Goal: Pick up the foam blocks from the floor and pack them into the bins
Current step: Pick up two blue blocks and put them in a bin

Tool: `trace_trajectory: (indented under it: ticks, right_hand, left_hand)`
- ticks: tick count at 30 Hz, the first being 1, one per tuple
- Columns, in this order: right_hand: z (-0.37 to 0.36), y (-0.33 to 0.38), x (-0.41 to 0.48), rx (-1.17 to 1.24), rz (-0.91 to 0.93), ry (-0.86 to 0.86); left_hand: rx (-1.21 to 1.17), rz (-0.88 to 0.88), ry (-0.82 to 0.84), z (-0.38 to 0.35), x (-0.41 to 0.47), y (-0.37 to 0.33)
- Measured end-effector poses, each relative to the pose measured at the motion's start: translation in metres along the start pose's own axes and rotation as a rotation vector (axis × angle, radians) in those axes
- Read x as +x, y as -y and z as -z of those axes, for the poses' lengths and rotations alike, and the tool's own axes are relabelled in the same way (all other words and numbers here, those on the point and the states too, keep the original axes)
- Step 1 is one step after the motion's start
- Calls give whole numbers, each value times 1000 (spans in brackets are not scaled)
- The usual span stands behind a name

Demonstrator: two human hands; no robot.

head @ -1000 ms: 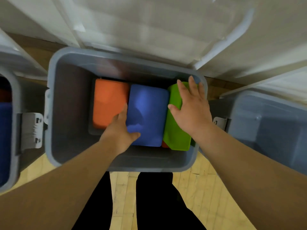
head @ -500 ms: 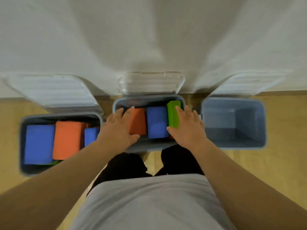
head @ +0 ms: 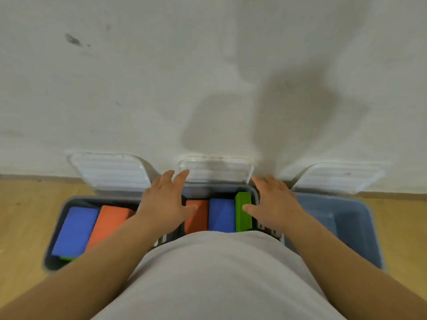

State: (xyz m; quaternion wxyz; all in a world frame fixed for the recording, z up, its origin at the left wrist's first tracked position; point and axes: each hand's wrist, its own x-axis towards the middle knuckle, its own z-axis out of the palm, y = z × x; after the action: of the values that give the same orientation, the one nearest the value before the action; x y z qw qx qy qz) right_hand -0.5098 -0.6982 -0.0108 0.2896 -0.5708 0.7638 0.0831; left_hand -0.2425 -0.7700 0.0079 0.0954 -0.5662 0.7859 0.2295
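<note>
A white wall (head: 208,65) fills the view beyond the hands, with dark smudges (head: 73,39) high above the left one and soft shadows (head: 277,107) above both. A wooden floor (head: 20,215) shows far out to either side. Nearest the camera, below the hands, is what seems a pale grey shirt (head: 215,278).

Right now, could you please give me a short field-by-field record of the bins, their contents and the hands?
left bin: blue block, orange block, green one beneath
middle bin: orange, blue, green on edge
right bin: no blocks visible
lids: open, against wall
left hand: open, empty
right hand: open, empty
</note>
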Motion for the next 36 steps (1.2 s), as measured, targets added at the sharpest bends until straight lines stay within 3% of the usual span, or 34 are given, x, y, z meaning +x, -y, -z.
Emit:
trace_trajectory:
  ticks: [9,20,28,36]
  right_hand:
    - [19,-46,0,-315,371,229]
    - [-56,23,-67,-721,890,392]
    - [-166,60,-229,-1088,1320,472]
    - [-305,4,-484,-1326,1701,513]
  left_hand:
    - [-290,495,-62,-79,-101,-80]
    - [-635,1190,-153,-177,-314,-145]
    - [-764,1600,-270,-286,-484,-241]
    - [-1042,1951,-434,-420,-672,-378]
